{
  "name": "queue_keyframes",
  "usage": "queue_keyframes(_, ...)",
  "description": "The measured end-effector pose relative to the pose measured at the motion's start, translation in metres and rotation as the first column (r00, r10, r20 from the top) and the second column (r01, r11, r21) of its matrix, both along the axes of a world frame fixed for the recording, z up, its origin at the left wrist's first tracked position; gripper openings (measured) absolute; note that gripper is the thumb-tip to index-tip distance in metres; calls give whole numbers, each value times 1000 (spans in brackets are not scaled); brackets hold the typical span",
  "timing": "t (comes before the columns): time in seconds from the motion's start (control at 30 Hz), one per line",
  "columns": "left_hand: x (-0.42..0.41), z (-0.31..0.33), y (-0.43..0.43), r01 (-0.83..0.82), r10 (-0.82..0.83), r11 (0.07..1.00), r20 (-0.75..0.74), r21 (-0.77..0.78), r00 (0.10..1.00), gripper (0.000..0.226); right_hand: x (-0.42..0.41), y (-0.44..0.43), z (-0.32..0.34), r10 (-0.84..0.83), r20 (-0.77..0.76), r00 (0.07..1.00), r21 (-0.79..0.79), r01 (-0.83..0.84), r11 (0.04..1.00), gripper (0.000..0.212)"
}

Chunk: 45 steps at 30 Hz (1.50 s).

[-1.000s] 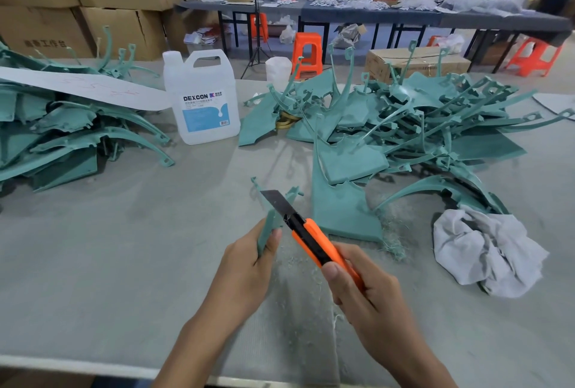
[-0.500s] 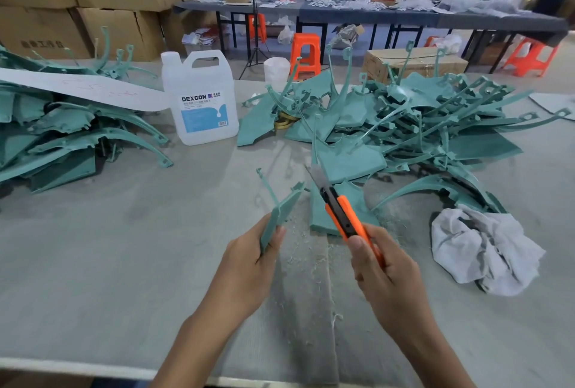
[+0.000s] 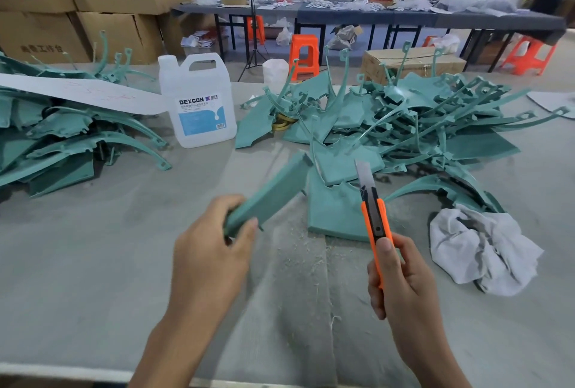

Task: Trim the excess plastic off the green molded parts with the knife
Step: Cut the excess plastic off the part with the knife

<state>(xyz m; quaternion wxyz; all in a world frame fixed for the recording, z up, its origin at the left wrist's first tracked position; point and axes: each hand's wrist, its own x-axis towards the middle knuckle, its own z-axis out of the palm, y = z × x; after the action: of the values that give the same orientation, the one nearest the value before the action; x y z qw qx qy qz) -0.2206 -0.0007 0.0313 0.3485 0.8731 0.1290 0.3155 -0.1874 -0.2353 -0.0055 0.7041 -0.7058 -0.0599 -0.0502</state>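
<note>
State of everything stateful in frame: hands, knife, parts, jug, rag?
left hand: grips green part
green part: held tilted above the table
right hand: grips knife
knife: blade extended, pointing away, clear of the green part
jug: upright, capped
rag: crumpled, lying on table
right heap of parts: loose, tangled
left heap of parts: stacked, paper strip lying across

Head-worn view, forward-down, close above table (image 3: pixel 77 263)

Matt green plastic part (image 3: pixel 273 191) (metal-bladed knife (image 3: pixel 371 201))
</note>
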Motion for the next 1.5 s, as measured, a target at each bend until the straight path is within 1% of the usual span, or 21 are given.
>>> queue_keyframes(0.07,-4,17,5,34,-12,994,202,-102,979,45,-3,-3,-4,-13,-32,999,3,13,1000,24)
queue_keyframes(0.13,-7,36,11,107,-17,971,382,-214,924,41,-7,-5,-11,-21,-52,998,5,22,1000,23)
queue_keyframes(0.17,-7,46,14,127,-14,964,429,-236,903,37,-9,-5,-14,-26,-63,998,11,27,1000,23)
queue_keyframes(0.23,-8,64,20,154,-59,970,432,-189,900,29,-12,-6,-18,-23,-91,996,30,26,999,24)
queue_keyframes(0.27,-8,70,22,175,-108,974,389,-141,915,28,-13,-5,-20,-18,-105,994,38,22,999,23)
queue_keyframes(0.33,-7,74,22,203,-193,979,213,-29,958,25,-16,-3,-24,7,-143,990,47,0,999,21)
queue_keyframes(0.4,-2,67,22,166,-165,976,-19,142,986,24,-19,3,-26,47,-187,981,50,-38,998,21)
queue_keyframes(0.43,2,62,21,161,-134,963,-136,214,982,26,-21,7,-29,70,-208,976,45,-62,997,19)
queue_keyframes(0.47,8,55,20,171,-103,948,-248,269,963,27,-23,11,-32,92,-230,969,45,-84,995,15)
queue_keyframes(0.53,23,40,17,209,-55,924,-428,321,902,23,-26,22,-38,133,-292,947,80,-114,990,12)
queue_keyframes(0.57,31,31,15,228,-36,914,-490,337,871,19,-27,29,-39,154,-325,933,97,-129,987,13)
queue_keyframes(0.63,43,16,12,265,-5,888,-569,375,822,14,-29,42,-40,192,-374,907,118,-159,980,14)
queue_keyframes(0.73,53,8,13,263,47,870,-602,417,797,19,-27,62,-42,254,-417,872,159,-205,966,12)
queue_keyframes(0.8,56,12,16,269,55,877,-641,397,765,21,-23,75,-42,275,-439,855,181,-216,959,13)
queue_keyframes(0.9,59,21,15,304,6,897,-697,320,717,14,-16,91,-44,275,-500,822,182,-210,961,19)
queue_keyframes(1.0,56,27,15,366,-62,890,-722,273,689,13,-17,100,-44,281,-535,797,170,-224,960,18)
queue_keyframes(1.13,47,31,20,388,-61,866,-706,314,706,14,-23,101,-41,301,-548,781,215,-216,952,17)
queue_keyframes(1.27,42,32,24,393,-47,874,-752,288,657,31,-26,100,-37,357,-557,750,265,-248,932,22)
queue_keyframes(1.4,42,28,27,380,-65,884,-731,274,679,31,-27,102,-38,344,-564,751,257,-236,937,22)
queue_keyframes(1.5,42,26,27,374,-63,883,-719,283,692,30,-27,102,-39,330,-560,760,280,-201,939,21)
